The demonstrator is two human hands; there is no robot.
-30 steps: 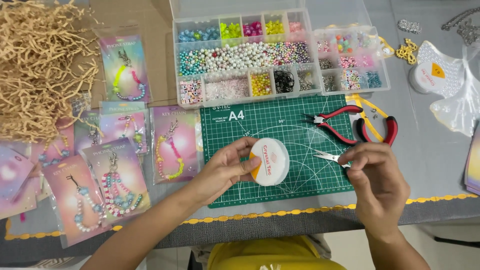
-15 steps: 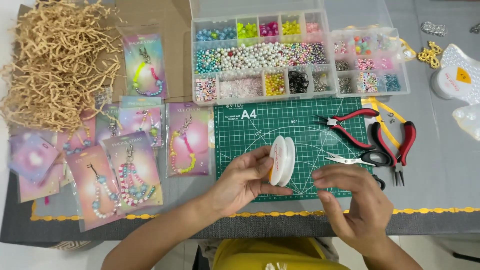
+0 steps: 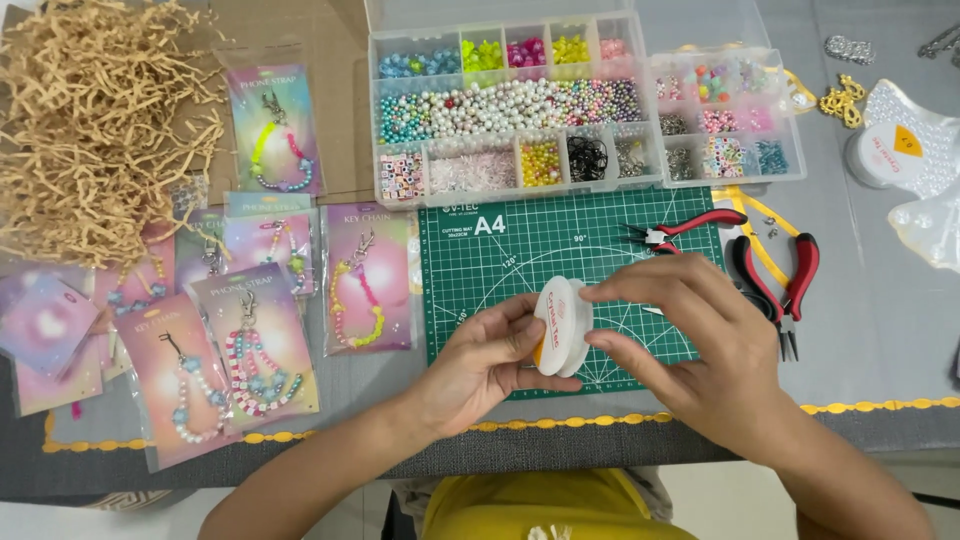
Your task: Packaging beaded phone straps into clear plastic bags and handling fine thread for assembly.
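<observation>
Moved: right hand (image 3: 700, 345) has come up from beside the scissors and now meets the spool (image 3: 562, 327); 0.5 s ago it hung off to the right, fingers clear of it.
Mat: green cutting mat (image 3: 520, 250), flat, gridded w/ white arcs; landmark for all below.
Paper shred: tan crinkle pile (image 3: 100, 120), well left of mat, springy, tangled.
Bead box: clear plastic organiser (image 3: 510, 105) w/ compartments of glossy round beads, just beyond mat's far edge.
Cards: pastel packaged bead straps (image 3: 365, 280), glossy sleeves, just left of mat.
Pliers: red-handled pair (image 3: 685, 230) at mat's far right corner; second pair (image 3: 780, 280) just off its right edge.
Left hand: (image 3: 480, 365) over mat's near edge, clamped on spool from its left, thumb on the face.
Right hand: thumb & forefinger pinched at spool's rim; cord too thin to see.
Spool: white plastic disc, on edge, above mat's near middle, axle running left-right betw. both hands; both touch it, left bears it.
</observation>
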